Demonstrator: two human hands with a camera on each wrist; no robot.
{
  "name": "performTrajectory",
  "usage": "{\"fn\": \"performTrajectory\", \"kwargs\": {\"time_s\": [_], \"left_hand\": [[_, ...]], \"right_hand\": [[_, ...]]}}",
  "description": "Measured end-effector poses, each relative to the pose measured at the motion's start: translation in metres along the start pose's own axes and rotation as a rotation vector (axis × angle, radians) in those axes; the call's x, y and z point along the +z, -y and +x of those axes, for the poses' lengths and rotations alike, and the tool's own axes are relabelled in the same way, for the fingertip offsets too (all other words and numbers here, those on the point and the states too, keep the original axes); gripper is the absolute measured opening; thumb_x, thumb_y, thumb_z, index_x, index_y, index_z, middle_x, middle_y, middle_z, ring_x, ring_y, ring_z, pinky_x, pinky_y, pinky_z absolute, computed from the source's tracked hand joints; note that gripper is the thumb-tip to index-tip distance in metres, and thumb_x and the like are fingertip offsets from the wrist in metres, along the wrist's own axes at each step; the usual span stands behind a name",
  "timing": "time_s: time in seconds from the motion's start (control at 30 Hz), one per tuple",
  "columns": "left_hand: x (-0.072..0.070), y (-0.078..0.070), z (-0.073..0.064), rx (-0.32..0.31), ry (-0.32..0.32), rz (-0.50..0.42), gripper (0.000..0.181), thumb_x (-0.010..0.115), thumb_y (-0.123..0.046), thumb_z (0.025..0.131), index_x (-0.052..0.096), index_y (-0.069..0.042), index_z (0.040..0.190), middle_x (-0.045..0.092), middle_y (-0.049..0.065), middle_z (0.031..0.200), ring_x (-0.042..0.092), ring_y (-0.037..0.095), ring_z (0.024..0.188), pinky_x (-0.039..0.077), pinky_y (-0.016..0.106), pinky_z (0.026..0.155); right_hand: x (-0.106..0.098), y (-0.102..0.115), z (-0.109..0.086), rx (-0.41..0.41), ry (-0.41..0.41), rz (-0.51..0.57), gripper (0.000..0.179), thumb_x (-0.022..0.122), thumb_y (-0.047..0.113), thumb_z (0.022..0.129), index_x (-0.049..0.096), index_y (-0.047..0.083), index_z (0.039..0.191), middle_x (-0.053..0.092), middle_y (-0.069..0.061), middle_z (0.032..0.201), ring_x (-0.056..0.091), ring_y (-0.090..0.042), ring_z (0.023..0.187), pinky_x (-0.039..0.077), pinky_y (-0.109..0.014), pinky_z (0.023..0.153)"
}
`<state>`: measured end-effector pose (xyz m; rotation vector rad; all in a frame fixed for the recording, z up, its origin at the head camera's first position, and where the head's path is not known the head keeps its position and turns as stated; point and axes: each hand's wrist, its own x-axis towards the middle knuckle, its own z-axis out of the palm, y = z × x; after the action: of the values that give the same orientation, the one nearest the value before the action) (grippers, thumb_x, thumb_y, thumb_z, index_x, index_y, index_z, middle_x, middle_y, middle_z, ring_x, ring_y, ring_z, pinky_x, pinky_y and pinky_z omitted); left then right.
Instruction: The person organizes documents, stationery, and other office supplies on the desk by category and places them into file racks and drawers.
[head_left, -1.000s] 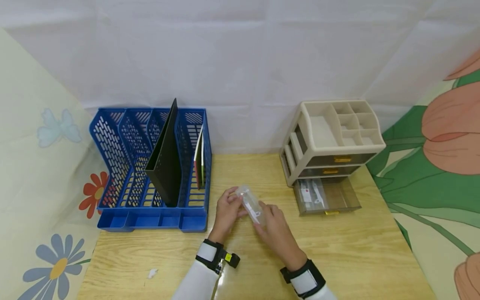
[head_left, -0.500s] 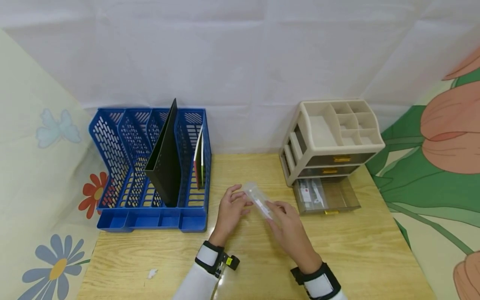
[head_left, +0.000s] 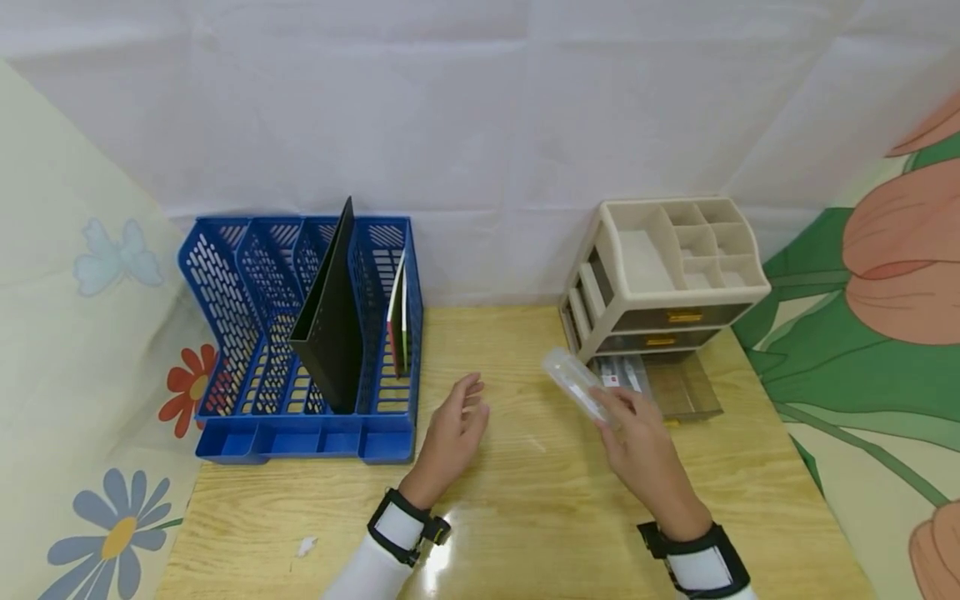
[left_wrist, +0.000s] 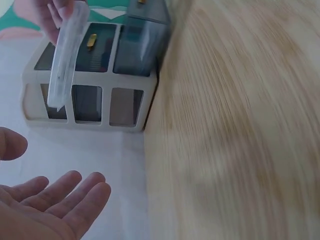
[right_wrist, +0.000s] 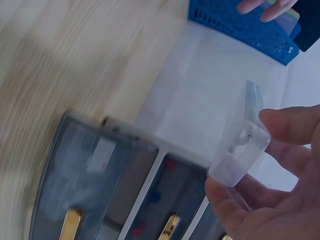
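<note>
My right hand (head_left: 647, 454) pinches one end of a slim translucent plastic case (head_left: 573, 379) between thumb and fingers. The case is held tilted above the table, its far end pointing up and left, in front of a pulled-out bottom drawer (head_left: 693, 396). Something small and pale shows inside it, too blurred to name. In the right wrist view, the thumb and fingers lie on opposite sides of the case (right_wrist: 240, 152). Apart from it, my left hand (head_left: 450, 437) hovers over the table with nothing in its grasp; its fingers (left_wrist: 75, 200) look extended in the left wrist view.
A cream drawer unit (head_left: 678, 297) stands at the back right, its upper two drawers closed. Clear packets (head_left: 637, 385) lie in the pulled-out drawer. At left is a blue file rack (head_left: 300, 450) holding a black folder (head_left: 330, 342) and thin booklets (head_left: 397, 325). A white scrap (head_left: 306, 546) lies in front.
Both hands were at the case a second ago; the left hand has let go and drawn slightly back. My right hand has carried the case rightward to the drawer.
</note>
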<state>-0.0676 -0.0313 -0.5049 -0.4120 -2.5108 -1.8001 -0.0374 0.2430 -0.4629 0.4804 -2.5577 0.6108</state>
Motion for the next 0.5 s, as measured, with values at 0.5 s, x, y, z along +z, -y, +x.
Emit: {"fn": "performTrajectory", "kwargs": {"time_s": [0.5], "left_hand": [[-0.013,0.012,-0.019,0.255,0.105,0.493,0.064,0.06,-0.02,0.094,0.033,-0.004,0.15,0.045,0.017,0.149,0.041,0.027,0.136,0.04,0.045,0.11]], "right_hand": [[-0.034,-0.057,-0.012,0.102,0.15,-0.023,0.041,0.07,-0.005,0.079,0.064,-0.004,0.12,0.062,-0.03,0.106,0.056,-0.048,0.095,0.049,-0.064,0.07]]}}
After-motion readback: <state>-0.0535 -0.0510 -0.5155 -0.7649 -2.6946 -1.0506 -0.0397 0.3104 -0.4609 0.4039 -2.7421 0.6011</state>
